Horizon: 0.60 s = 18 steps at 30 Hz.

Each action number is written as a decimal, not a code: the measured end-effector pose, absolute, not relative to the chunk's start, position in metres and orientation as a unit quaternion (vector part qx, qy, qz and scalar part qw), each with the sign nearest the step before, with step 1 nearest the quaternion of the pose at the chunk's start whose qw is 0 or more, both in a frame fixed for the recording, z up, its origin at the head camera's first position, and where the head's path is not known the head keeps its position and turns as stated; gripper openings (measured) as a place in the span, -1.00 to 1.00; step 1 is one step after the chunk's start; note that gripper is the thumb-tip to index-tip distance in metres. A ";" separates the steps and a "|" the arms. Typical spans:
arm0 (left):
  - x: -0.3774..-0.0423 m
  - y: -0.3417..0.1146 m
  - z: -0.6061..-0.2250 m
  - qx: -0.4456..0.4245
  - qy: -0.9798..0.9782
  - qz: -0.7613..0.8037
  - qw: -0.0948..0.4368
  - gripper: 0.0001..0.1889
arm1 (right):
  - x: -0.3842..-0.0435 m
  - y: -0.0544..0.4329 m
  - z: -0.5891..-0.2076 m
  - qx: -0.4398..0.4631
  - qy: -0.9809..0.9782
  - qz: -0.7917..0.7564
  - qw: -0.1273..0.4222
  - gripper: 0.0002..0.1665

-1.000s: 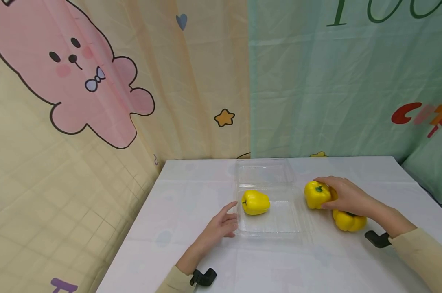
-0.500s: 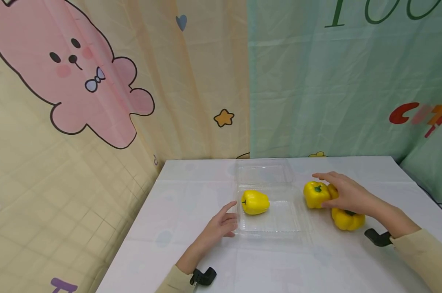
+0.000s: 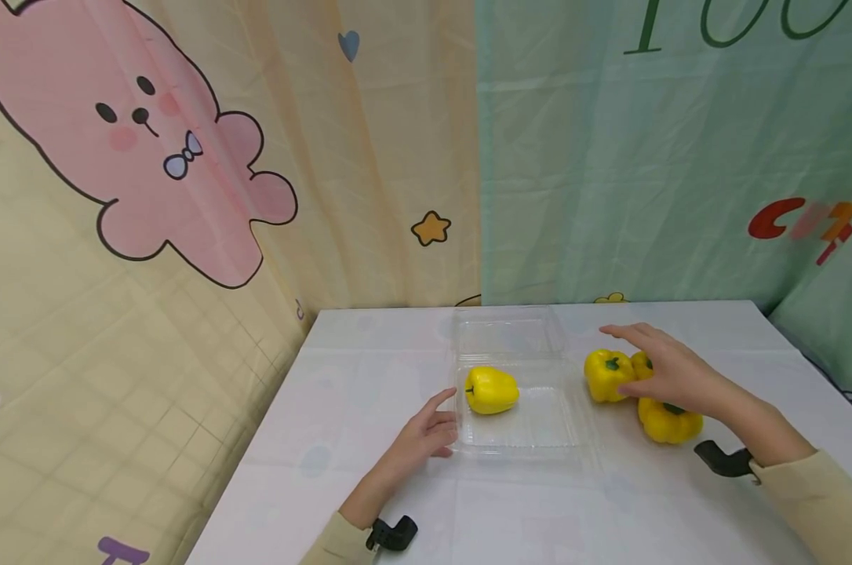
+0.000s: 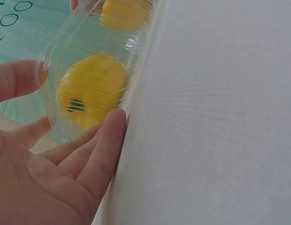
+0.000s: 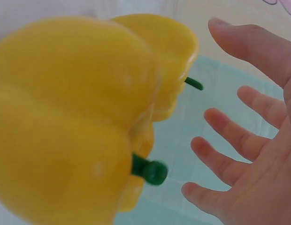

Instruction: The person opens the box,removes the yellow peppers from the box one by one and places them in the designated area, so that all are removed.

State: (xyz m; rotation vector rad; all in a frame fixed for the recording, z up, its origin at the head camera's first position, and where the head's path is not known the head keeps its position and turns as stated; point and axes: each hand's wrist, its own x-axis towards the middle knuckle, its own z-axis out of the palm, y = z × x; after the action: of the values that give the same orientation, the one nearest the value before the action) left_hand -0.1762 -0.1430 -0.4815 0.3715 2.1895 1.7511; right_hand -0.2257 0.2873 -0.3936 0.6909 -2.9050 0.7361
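Observation:
In the head view my right hand (image 3: 669,377) hovers over three yellow bell peppers with its fingers spread. A left pepper (image 3: 607,375), a front pepper (image 3: 669,422) and a back pepper (image 3: 641,365), partly hidden by the hand, stand close together. The right wrist view shows space between the fingers and the near pepper (image 5: 65,126) with its green stem. My left hand (image 3: 422,433) touches the left side of a clear plastic clamshell box (image 3: 549,416), fingers extended along its rim and wall. Inside lies one yellow pepper (image 3: 492,390) on its side.
The box's hinged lid (image 3: 507,331) lies opened out toward the back of the table. A white cloth covers the table (image 3: 327,471), and printed curtains (image 3: 369,157) hang behind it. Each wrist carries a black camera mount (image 3: 392,534).
My right hand has lifted slightly, its fingers opening away from the left pepper, so more of the back pepper shows. My left hand and the box have stayed in place.

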 end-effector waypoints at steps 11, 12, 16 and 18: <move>-0.178 -0.143 -0.484 0.123 0.766 0.612 0.155 -0.33 | -0.219 0.276 -0.386 0.220 -0.936 0.270 0.054 0.01; -0.178 -0.143 -0.484 0.123 0.766 0.612 0.154 -0.33 | -0.219 0.275 -0.386 0.222 -0.934 0.273 0.056 0.01; -0.177 -0.143 -0.483 0.126 0.765 0.612 0.153 -0.33 | -0.218 0.269 -0.386 0.230 -0.929 0.285 0.060 0.00; -0.177 -0.143 -0.483 0.127 0.766 0.612 0.152 -0.33 | -0.218 0.266 -0.386 0.233 -0.926 0.292 0.060 -0.01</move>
State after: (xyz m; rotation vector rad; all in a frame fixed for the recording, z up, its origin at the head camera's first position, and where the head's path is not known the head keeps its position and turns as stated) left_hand -0.1772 -0.1426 -0.4832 0.3649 2.1980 1.7557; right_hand -0.2181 0.2657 -0.3863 0.7052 -2.8018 0.8839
